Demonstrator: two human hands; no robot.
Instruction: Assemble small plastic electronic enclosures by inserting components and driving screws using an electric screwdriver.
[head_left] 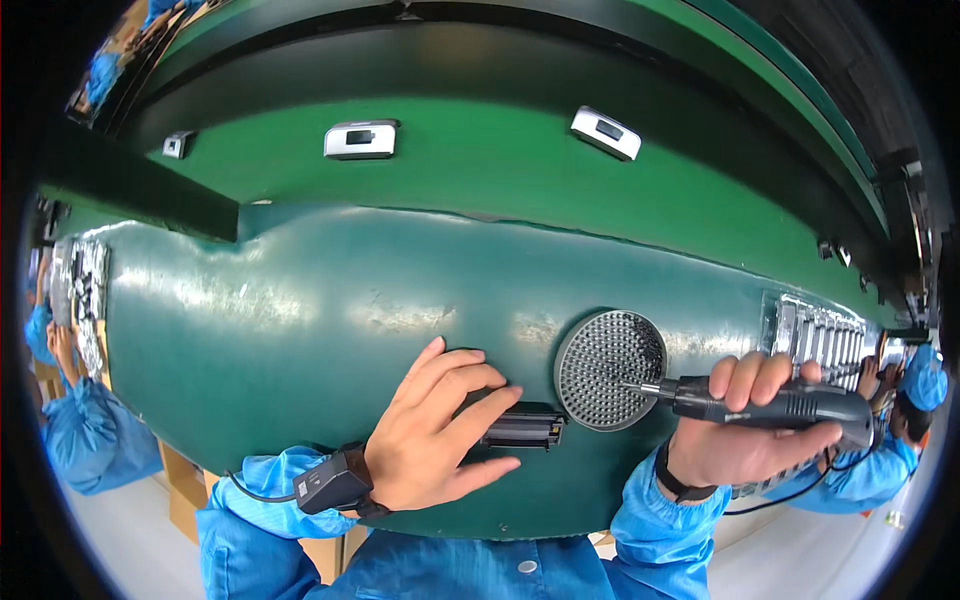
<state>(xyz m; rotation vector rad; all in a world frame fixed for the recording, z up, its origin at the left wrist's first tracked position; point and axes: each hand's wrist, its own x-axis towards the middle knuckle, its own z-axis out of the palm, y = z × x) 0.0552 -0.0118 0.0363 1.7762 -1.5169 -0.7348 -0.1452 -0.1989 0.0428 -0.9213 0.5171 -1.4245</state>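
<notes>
My right hand (745, 430) is wrapped round a black electric screwdriver (790, 405) held nearly level. Its metal bit points left, over a round grey dish (562, 385) with a grid of small holes. Small dark pieces, too small to make out, gather at the dish's right side. My left hand (435, 425) lies over the left end of a black rectangular device housing (525, 428), its fingers spread. The index finger crosses the housing's upper edge and the thumb stretches out below it. Part of the housing is hidden under the hand.
A green mat (300, 370) covers the bench. Beyond it, white-and-black devices (361, 140) (606, 133) sit on a green belt (480, 170). A clear tray of parts (820, 335) stands at right, more parts (90, 290) at far left. Co-workers in blue (95, 435) sit on both sides. A cable (765, 507) hangs near my right wrist.
</notes>
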